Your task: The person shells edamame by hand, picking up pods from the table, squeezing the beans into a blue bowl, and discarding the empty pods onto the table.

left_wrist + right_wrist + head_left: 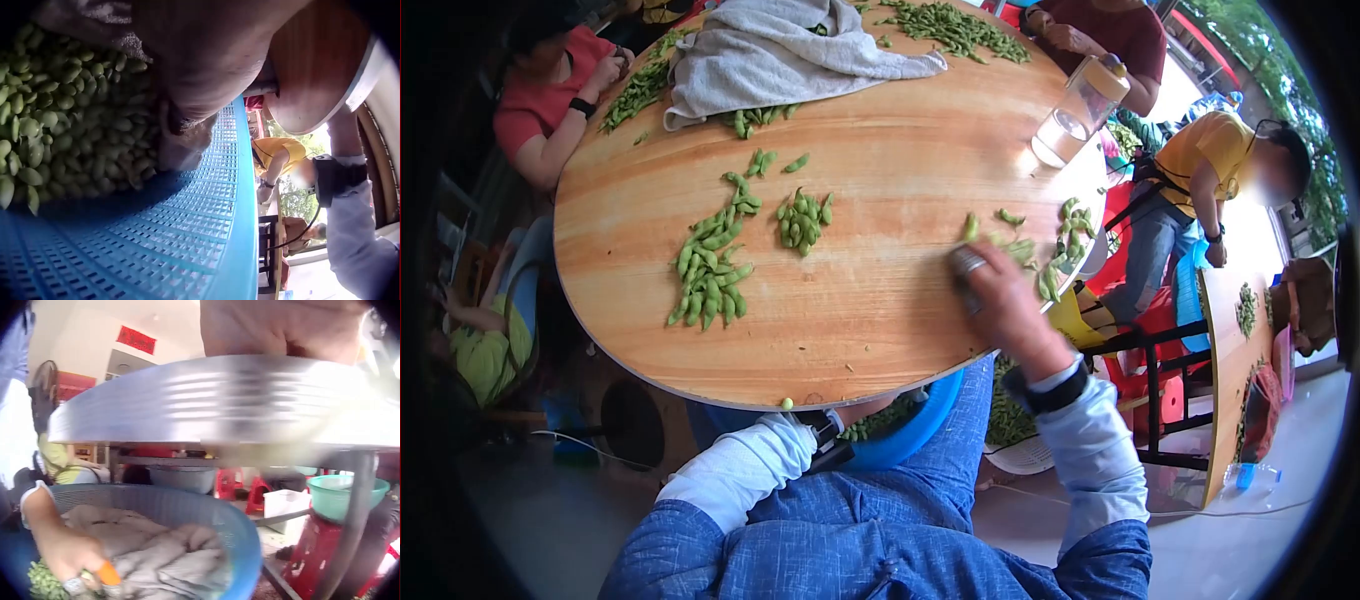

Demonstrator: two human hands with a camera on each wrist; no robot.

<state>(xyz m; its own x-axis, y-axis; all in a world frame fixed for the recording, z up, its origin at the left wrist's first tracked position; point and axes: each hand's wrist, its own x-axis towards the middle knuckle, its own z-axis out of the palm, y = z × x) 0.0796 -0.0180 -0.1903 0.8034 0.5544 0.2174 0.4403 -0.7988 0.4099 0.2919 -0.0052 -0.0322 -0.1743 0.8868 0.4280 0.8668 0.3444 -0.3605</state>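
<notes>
My right hand (1005,300), blurred, is over the right side of the wooden table (880,330), with grey wrapping on a finger. Soybean pods (1020,250) lie right by its fingers. Below the table edge, my left hand (65,550) is lowered into a blue plastic basket (240,531) on my lap. Orange and whitish wrappings cover its fingertips, and something pale green shows between them; I cannot tell whether it is pinched. Shelled green soybeans (56,125) fill the basket beside this hand (206,75) in the left wrist view. Grey cloth (156,544) also lies in the basket.
Piles of pods (712,265) and a smaller heap (803,222) are on the table's left half. A grey towel (770,60) covers pods at the back. A clear bottle (1075,120) stands at the right edge. Other people sit around; one in yellow (1200,160) bends over another table.
</notes>
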